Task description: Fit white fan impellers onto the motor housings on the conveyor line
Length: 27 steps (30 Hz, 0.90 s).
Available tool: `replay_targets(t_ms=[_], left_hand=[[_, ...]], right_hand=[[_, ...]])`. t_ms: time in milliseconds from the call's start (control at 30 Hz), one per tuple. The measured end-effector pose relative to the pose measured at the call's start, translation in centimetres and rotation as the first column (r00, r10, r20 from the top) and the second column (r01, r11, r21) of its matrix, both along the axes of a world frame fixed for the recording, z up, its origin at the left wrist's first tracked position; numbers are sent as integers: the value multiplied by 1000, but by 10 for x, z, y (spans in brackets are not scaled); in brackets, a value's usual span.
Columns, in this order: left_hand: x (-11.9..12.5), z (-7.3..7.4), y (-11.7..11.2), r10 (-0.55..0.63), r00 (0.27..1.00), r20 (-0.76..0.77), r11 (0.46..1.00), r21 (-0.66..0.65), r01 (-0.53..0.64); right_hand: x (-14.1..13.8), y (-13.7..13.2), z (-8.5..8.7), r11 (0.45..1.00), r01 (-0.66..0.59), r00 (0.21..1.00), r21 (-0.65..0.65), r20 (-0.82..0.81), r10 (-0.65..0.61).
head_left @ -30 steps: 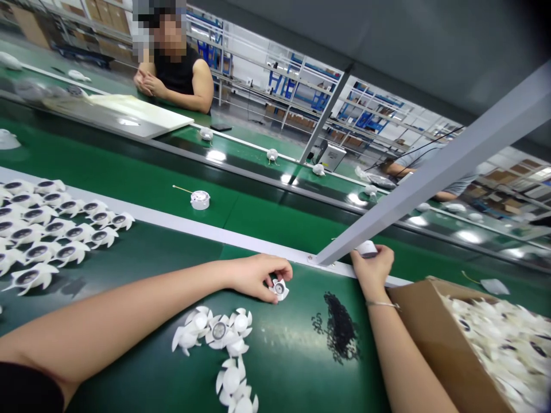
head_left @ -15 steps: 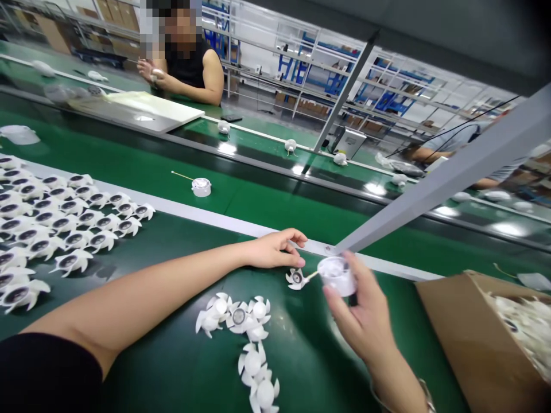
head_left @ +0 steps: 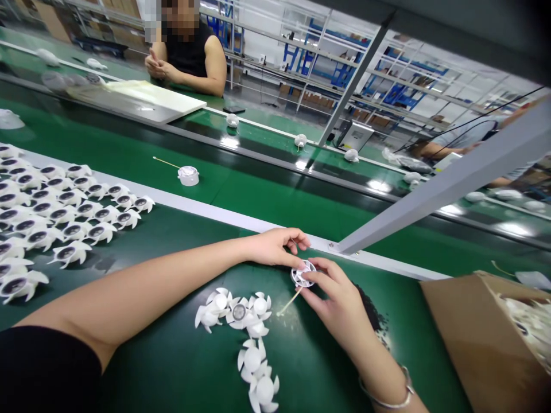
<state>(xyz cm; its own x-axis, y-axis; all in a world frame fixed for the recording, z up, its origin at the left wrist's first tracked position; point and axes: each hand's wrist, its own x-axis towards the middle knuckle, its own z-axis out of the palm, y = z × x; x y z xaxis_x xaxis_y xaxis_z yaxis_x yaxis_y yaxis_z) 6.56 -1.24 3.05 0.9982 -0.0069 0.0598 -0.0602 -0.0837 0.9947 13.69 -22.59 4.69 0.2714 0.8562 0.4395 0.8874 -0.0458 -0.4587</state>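
Note:
My right hand (head_left: 333, 289) is closed on a white round fan housing (head_left: 303, 275) with spokes inside its ring. The housing is low over the green bench, and a thin yellowish wire (head_left: 289, 302) trails from it towards me. The thumb of my left hand (head_left: 279, 246) touches the housing's far left edge; its other fingers are loosely curled and apart from the housing. Whether a fan wheel lies under or inside the housing, I cannot tell. Several white fan wheels (head_left: 252, 359) lie on the bench just in front of my hands.
Rows of white fan wheels (head_left: 71, 252) cover the bench at left. Another housing (head_left: 188, 176) rides on the green belt (head_left: 241, 189). A cardboard box (head_left: 456, 321) of white parts stands right, by small black pieces (head_left: 373, 312). A slanted grey post (head_left: 430, 183) rises ahead. A co-worker (head_left: 187, 60) sits opposite.
My right hand has brought the housing left to my left thumb, over where a fan wheel lay. That wheel no longer shows separately. The housing on the belt has shifted left.

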Motion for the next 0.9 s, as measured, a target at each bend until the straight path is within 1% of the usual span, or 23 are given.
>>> replay_targets(t_ms=[67, 133, 267, 367, 433, 500, 533, 567, 600, 633, 667, 700, 733, 767, 833, 867, 900], left_hand=[[1, 1, -1, 5, 999, -36, 998, 55, -3], [2, 3, -4, 22, 997, -80, 996, 84, -15], [4, 6, -14, 83, 989, -124, 986, 151, -64], [6, 6, -15, 70, 989, -129, 986, 158, -49], [5, 8, -8, 42, 989, -139, 988, 154, -20], [1, 17, 5, -10, 980, -197, 975, 215, 53], [-4, 24, 13, -47, 968, -246, 955, 274, 115], [-9, 32, 21, -90, 948, -305, 919, 342, 198], [-15, 40, 27, -133, 920, -369, 868, 405, 288], [-21, 49, 32, -169, 892, -419, 814, 451, 366], [-27, 57, 35, -204, 861, -466, 762, 477, 439], [-31, 64, 35, -226, 837, -498, 722, 492, 487], [-33, 69, 33, -239, 827, -508, 698, 502, 510], [-34, 71, 29, -253, 826, -504, 687, 507, 520], [-32, 71, 18, -306, 837, -453, 697, 492, 522], [-31, 69, 12, -349, 836, -424, 701, 474, 533], [-29, 67, 7, -390, 827, -405, 699, 455, 552]], right_hand=[[3, -1, -4, 999, 25, 999, 20, -26, -25], [6, -3, -9, 998, 50, 996, 40, -70, -47], [9, -5, -17, 994, 100, 990, 39, -109, -95], [11, -5, -16, 995, 98, 992, 27, -88, -96], [14, -6, -11, 999, 52, 995, 3, -83, -51], [19, -9, -4, 997, -50, 997, -57, -64, 46], [21, -10, -1, 989, -111, 993, -98, -51, 107], [23, -11, 1, 977, -167, 986, -134, -36, 164], [25, -12, 1, 967, -196, 980, -161, -10, 197], [26, -12, 1, 968, -180, 981, -175, 33, 189], [27, -12, 0, 978, -121, 986, -172, 89, 138], [28, -12, -2, 987, -38, 988, -158, 145, 62], [31, -12, -3, 990, 52, 981, -133, 191, -26], [34, -14, -4, 985, 141, 969, -99, 218, -117], [44, -20, -3, 961, 275, 944, -38, 202, -262], [51, -25, 0, 951, 309, 939, -33, 171, -299], [57, -31, 3, 945, 321, 940, -56, 137, -311]])
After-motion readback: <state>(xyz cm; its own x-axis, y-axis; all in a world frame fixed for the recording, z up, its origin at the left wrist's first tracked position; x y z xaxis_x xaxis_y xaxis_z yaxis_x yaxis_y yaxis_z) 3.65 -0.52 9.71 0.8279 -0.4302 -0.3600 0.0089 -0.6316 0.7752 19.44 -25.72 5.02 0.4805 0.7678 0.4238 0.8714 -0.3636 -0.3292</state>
